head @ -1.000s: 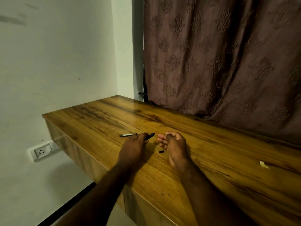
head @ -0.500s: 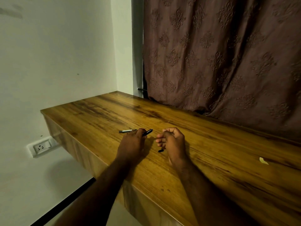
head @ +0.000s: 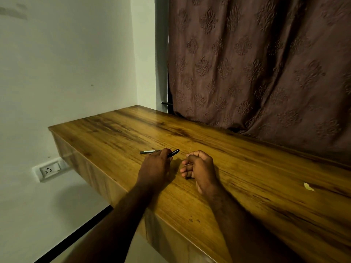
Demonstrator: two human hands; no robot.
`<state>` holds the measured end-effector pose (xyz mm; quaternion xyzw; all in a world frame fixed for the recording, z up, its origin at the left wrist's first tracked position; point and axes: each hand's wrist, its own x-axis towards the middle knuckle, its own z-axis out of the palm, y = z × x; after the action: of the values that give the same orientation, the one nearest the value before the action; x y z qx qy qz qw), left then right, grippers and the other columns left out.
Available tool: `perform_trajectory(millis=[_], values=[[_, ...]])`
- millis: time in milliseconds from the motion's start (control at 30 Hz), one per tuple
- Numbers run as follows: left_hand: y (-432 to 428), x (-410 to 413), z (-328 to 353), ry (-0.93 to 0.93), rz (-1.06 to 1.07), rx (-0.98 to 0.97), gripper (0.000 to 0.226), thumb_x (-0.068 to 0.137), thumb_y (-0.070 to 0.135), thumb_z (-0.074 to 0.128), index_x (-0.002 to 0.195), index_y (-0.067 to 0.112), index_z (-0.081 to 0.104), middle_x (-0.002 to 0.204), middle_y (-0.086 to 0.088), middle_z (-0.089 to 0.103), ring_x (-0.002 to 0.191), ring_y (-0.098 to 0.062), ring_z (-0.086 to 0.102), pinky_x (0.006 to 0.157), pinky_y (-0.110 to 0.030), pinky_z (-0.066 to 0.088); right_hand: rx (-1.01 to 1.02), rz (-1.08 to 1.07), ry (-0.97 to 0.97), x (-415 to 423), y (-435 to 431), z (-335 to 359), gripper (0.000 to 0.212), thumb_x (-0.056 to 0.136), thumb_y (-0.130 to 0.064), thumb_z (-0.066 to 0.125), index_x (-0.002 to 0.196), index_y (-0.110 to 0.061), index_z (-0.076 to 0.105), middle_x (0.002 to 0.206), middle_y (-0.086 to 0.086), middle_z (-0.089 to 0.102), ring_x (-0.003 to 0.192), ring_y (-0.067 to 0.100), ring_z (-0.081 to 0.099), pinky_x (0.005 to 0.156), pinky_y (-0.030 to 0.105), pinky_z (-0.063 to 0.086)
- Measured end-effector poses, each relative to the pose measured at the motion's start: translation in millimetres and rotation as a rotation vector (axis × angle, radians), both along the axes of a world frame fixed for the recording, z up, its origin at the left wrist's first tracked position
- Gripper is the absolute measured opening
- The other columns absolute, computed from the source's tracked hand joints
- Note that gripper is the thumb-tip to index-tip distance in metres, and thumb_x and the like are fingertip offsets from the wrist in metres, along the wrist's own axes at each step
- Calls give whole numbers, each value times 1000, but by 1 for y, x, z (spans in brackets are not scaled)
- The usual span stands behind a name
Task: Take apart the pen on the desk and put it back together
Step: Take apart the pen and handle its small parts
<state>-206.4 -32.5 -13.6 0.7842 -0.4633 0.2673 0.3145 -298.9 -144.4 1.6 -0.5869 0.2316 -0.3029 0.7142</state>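
Tabletop (head: pixel 237 168) edge drops off near your left; a grey pen piece (head: pixel 147 152) lies there. Your left hand (head: pixel 154 168) pinches the black pen barrel (head: pixel 173 153). Your right hand (head: pixel 199 168) is curled, contents unclear. Bare wood spreads rightward to a paper scrap (head: pixel 309 187).

Wooden desk (head: pixel 247 186), streaked with dark grain, set into the corner. On it: a grey pen part (head: pixel 149 152) near the left, a dark small piece (head: pixel 188 177) just by the right hand (head: pixel 200 168), and a pale scrap (head: pixel 308 187) well apart on the right.
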Motion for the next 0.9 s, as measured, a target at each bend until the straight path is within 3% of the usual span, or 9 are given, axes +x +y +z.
perform_trajectory(millis=[233,333,433,700,900], values=[[0,-2,1,-2,-67,-17,35,89,36,35,102,16,61,87,-6,68,78,-26,61,64,-36,46,264,-43,-198,-2,-12,4,8,89,0,58,94,-4,63,68,5,58,58,12,51,55,26,41],[1,-3,2,-18,-87,10,29,90,32,41,106,18,61,89,-6,68,80,-25,61,65,-36,48,253,1,-204,-3,-11,4,6,89,-3,61,93,-5,64,71,6,64,61,13,58,58,25,45],[1,-6,3,13,-83,-12,43,91,45,32,109,20,61,91,-6,68,81,-25,61,64,-36,50,240,24,-205,-3,-10,4,4,88,-4,63,90,-5,65,73,8,67,63,14,62,57,24,49],[2,-9,6,64,-80,-15,53,89,52,25,110,19,61,94,-6,68,86,-25,61,67,-36,50,259,5,-214,-4,-7,7,6,87,-3,60,84,-5,63,68,9,62,54,15,55,48,25,41],[3,-10,6,64,-89,-11,51,90,50,25,109,20,61,93,-6,67,84,-25,61,65,-34,48,253,4,-217,-4,-5,6,5,88,-2,60,88,-3,64,73,10,64,59,14,57,52,24,46]])
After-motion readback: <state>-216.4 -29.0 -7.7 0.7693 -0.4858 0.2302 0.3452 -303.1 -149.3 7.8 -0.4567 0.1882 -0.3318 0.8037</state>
